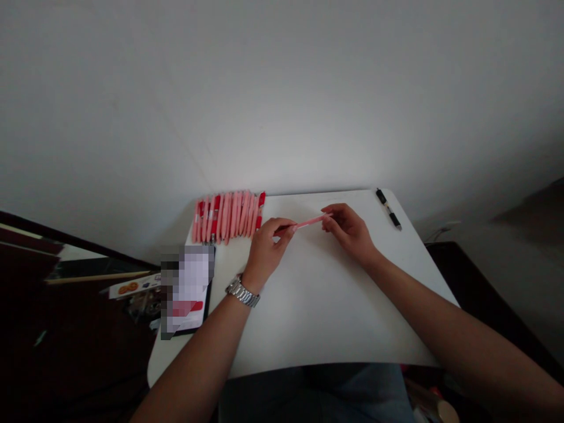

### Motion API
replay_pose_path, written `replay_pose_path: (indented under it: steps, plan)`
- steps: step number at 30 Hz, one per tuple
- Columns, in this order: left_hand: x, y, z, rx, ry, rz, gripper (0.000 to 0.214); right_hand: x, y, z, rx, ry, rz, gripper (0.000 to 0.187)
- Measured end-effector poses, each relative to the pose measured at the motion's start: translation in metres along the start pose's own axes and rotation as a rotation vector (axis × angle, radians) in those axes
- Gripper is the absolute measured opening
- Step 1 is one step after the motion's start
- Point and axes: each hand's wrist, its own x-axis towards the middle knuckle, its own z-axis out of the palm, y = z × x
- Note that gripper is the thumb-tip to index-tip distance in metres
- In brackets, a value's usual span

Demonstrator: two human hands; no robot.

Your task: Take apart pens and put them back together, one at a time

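Probably a home desk: small white table [317,317], pink pens [228,216], bare wall [282,88].

Tabletop [317,305] lies open on the near side of left hand [264,249] and right hand [350,230]; row of pens [227,216] blocks far left, black pen [388,209] far right.

pens [228,215] left on table [317,305], marker [388,208] right

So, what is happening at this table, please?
A person at a white table holds one pink pen between both hands: the left hand grips one end, the right hand pinches the other. A row of pink and red pens lies at the far left edge, and a black pen lies apart at the far right corner.
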Motion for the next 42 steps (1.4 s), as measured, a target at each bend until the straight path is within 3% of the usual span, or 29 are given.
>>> replay_pose_path:
  steps: [7,21,34,42]
  plan:
    - [-0.0013,-0.0004,0.0011,0.018,-0.004,-0.005,0.018,0.0019,-0.0025,0.003,0.06,0.029,0.049,0.037]
    - [0.0018,-0.001,-0.0015,0.023,0.1,0.027,0.013,0.002,-0.0039,0.002,0.04,0.06,0.062,0.039]
    - [0.0013,0.0045,-0.0023,0.115,0.085,0.07,0.013,0.0022,-0.0021,0.0008,0.045,0.068,0.055,0.04]
    - [0.0001,0.0074,-0.0003,0.124,-0.004,0.079,0.015,0.003,-0.0044,-0.0001,0.067,0.072,0.072,0.04]
